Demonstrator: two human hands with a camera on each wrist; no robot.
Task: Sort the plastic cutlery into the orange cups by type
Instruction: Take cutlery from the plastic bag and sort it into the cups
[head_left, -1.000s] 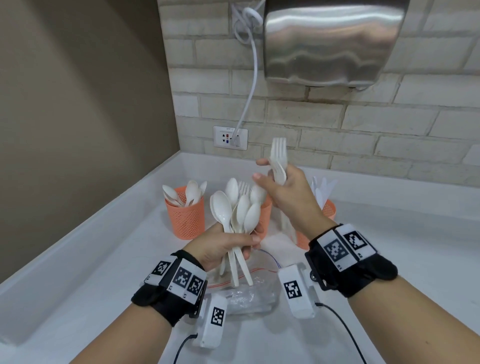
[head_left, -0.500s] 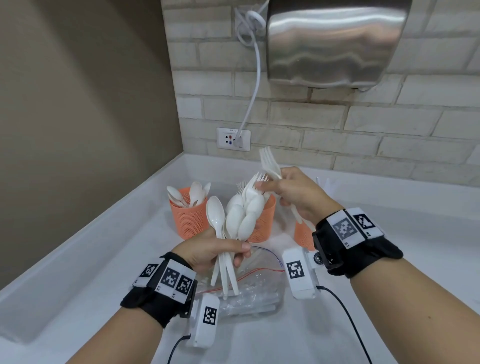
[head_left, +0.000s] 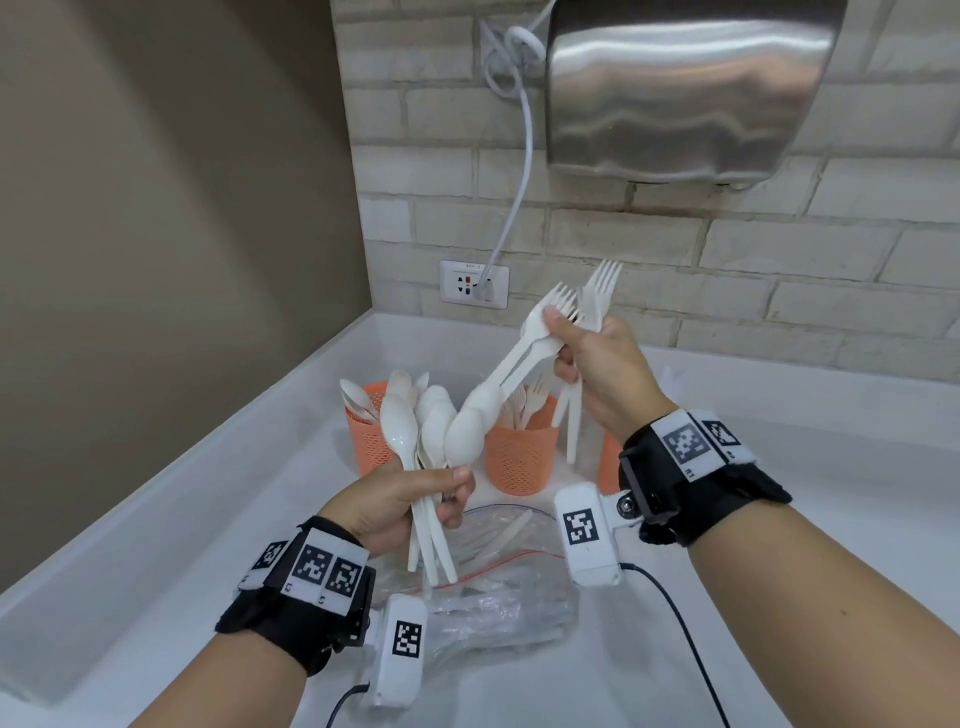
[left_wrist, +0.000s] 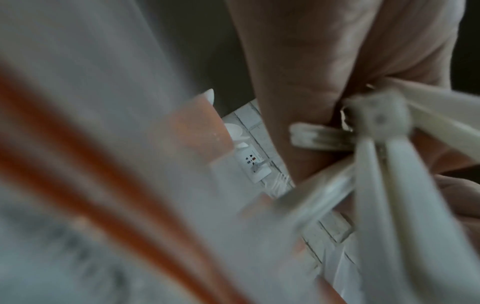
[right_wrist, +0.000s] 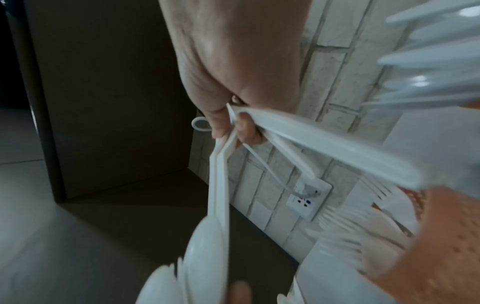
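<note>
My left hand (head_left: 451, 494) grips a bundle of white plastic spoons (head_left: 415, 431) by the handles, bowls up; the handles (left_wrist: 394, 185) show blurred in the left wrist view. My right hand (head_left: 558, 340) is raised to the right and holds white forks (head_left: 597, 291), tines up. It also pinches two more forks (head_left: 556, 306) near their heads; their handles (right_wrist: 221, 174) slant down-left to the spoon bundle. Behind stand three orange cups: the left one (head_left: 371, 441) holds spoons, the middle one (head_left: 519, 460) forks. The right one (head_left: 608, 462) is mostly hidden by my right wrist.
A clear zip bag (head_left: 498, 592) with more white cutlery lies on the white counter (head_left: 831, 426) under my hands. A brown wall (head_left: 156, 260) closes the left side. On the brick back wall hang a steel hand dryer (head_left: 691, 88) and a socket (head_left: 472, 284) with a white cord.
My right hand dipped to the bundle in my left hand, took hold of forks among the spoons, and has drawn them up and to the right. The left hand kept its grip.
</note>
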